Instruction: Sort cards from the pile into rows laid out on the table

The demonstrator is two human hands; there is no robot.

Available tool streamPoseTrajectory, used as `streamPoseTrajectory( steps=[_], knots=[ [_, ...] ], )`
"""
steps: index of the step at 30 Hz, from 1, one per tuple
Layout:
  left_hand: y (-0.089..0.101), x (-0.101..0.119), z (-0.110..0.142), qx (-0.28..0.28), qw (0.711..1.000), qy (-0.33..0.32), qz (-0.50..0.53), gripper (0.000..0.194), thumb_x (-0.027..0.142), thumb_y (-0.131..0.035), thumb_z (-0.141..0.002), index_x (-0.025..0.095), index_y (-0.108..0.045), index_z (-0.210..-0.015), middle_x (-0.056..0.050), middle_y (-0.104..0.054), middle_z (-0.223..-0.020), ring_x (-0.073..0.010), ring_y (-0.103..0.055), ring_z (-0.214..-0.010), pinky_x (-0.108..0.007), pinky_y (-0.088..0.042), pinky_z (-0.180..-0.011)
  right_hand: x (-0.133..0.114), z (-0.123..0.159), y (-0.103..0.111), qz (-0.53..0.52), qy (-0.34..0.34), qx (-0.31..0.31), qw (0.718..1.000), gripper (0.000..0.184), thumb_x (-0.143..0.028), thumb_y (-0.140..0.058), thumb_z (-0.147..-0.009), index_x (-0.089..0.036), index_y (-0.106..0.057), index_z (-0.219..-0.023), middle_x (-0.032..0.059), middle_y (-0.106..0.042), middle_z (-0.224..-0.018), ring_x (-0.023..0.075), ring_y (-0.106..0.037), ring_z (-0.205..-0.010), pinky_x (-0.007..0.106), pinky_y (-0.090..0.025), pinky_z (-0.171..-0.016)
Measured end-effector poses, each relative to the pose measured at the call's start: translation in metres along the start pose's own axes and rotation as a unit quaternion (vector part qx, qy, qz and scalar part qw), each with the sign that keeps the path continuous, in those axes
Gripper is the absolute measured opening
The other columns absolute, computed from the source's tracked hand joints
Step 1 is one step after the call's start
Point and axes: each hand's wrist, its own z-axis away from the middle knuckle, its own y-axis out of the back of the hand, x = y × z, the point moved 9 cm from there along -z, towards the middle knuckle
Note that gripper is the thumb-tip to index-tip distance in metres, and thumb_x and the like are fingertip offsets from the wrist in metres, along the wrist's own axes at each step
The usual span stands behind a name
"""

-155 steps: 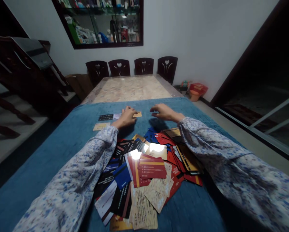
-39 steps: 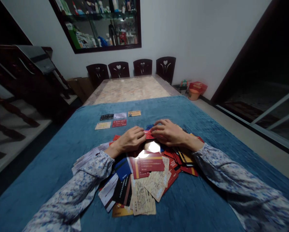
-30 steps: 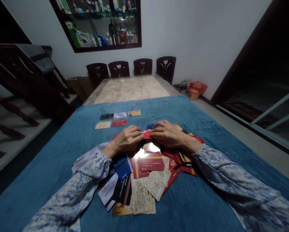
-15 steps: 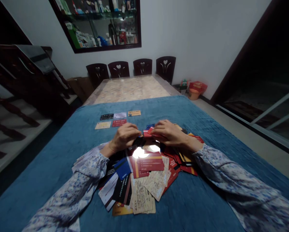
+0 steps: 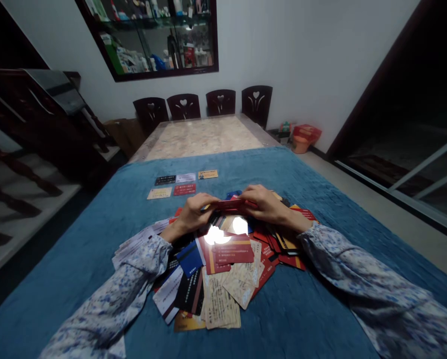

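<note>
A loose heap of cards [image 5: 223, 269], red, black, blue and beige, lies on the blue cloth [image 5: 77, 239] in front of me. Just above the heap's far edge, my left hand [image 5: 193, 212] and my right hand [image 5: 266, 204] pinch the two ends of a red card [image 5: 228, 204] and hold it level. Farther off, several single cards [image 5: 184, 182] lie flat in two short rows on the cloth. A bright glare spot hides part of the cards under my hands.
Beyond the cloth the marble tabletop [image 5: 203, 137] runs to four dark chairs [image 5: 203, 104] at the wall. A glass cabinet [image 5: 152, 35] hangs above. A dark wooden stair [image 5: 25, 139] rises on the left. Red containers [image 5: 303, 137] sit on the floor at the right.
Both hands came back from the far rows to the heap. A red card joined the near row. In the last second they lifted a red card off the heap, one hand at each end.
</note>
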Motion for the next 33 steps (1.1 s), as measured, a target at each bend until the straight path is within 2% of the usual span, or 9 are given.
streamPoseTrajectory(
  steps=[3,9,14,20,25,29,33],
  knots=[
    [-0.001,-0.003,0.001,-0.003,1.0,0.013,0.004,0.018,0.012,-0.062,-0.091,0.016,-0.076,-0.101,-0.008,-0.079,-0.091,-0.017,-0.073,-0.079,-0.028,-0.058,-0.072,0.004,0.0,-0.003,-0.007,-0.024,-0.008,1.0,0.017,-0.016,-0.062,-0.09,-0.02,-0.074,-0.103,0.0084,-0.072,-0.09,0.0219,-0.06,-0.085,0.034,-0.043,-0.078],
    [-0.004,-0.016,0.003,-0.011,0.996,0.084,0.023,0.015,0.015,-0.062,-0.091,0.017,-0.075,-0.097,-0.006,-0.079,-0.091,-0.016,-0.073,-0.08,-0.026,-0.057,-0.072,0.013,0.0,-0.008,-0.046,-0.059,-0.003,0.997,0.012,-0.018,-0.062,-0.089,-0.02,-0.073,-0.093,0.006,-0.07,-0.082,0.0205,-0.06,-0.081,0.031,-0.044,-0.073],
    [-0.003,-0.02,0.003,0.001,0.994,0.106,0.032,0.013,0.013,-0.062,-0.088,0.016,-0.074,-0.094,-0.006,-0.078,-0.09,-0.0161,-0.072,-0.08,-0.027,-0.058,-0.074,0.02,-0.003,0.007,-0.08,-0.072,0.071,0.992,0.013,-0.02,-0.061,-0.087,-0.02,-0.073,-0.09,0.0061,-0.073,-0.086,0.0212,-0.063,-0.084,0.034,-0.048,-0.077],
    [-0.002,-0.016,-0.002,0.001,0.995,0.092,0.046,0.012,0.015,-0.064,-0.091,0.016,-0.075,-0.095,-0.007,-0.076,-0.091,-0.0168,-0.072,-0.082,-0.028,-0.058,-0.075,0.014,-0.013,0.024,-0.124,-0.073,0.141,0.979,0.02,-0.033,-0.054,-0.096,-0.02,-0.07,-0.097,0.0055,-0.074,-0.092,0.0193,-0.065,-0.082,0.032,-0.05,-0.076],
    [0.005,-0.018,-0.004,0.012,0.994,0.107,0.03,0.011,0.015,-0.065,-0.09,0.017,-0.075,-0.094,-0.007,-0.077,-0.093,-0.0177,-0.072,-0.086,-0.03,-0.058,-0.08,0.005,-0.025,0.033,-0.054,-0.038,0.154,0.986,0.019,-0.029,-0.054,-0.098,-0.02,-0.069,-0.104,0.0086,-0.074,-0.095,0.0215,-0.064,-0.086,0.032,-0.047,-0.079],
    [0.017,-0.018,-0.007,0.051,0.99,0.13,0.027,0.014,0.014,-0.062,-0.09,0.017,-0.074,-0.096,-0.006,-0.077,-0.091,-0.0176,-0.072,-0.086,-0.031,-0.058,-0.082,-0.002,-0.03,0.033,0.043,-0.016,0.138,0.989,0.023,-0.023,-0.052,-0.1,-0.02,-0.072,-0.11,0.0097,-0.072,-0.095,0.0222,-0.06,-0.087,0.034,-0.043,-0.082],
    [0.023,-0.013,-0.01,0.071,0.986,0.144,0.034,0.017,0.015,-0.06,-0.091,0.018,-0.073,-0.101,-0.005,-0.078,-0.093,-0.0177,-0.071,-0.089,-0.032,-0.057,-0.085,-0.013,-0.034,0.028,0.118,0.03,0.117,0.986,0.025,-0.023,-0.051,-0.101,-0.021,-0.074,-0.113,0.0096,-0.068,-0.093,0.0222,-0.056,-0.088,0.036,-0.038,-0.085]
  ],
)
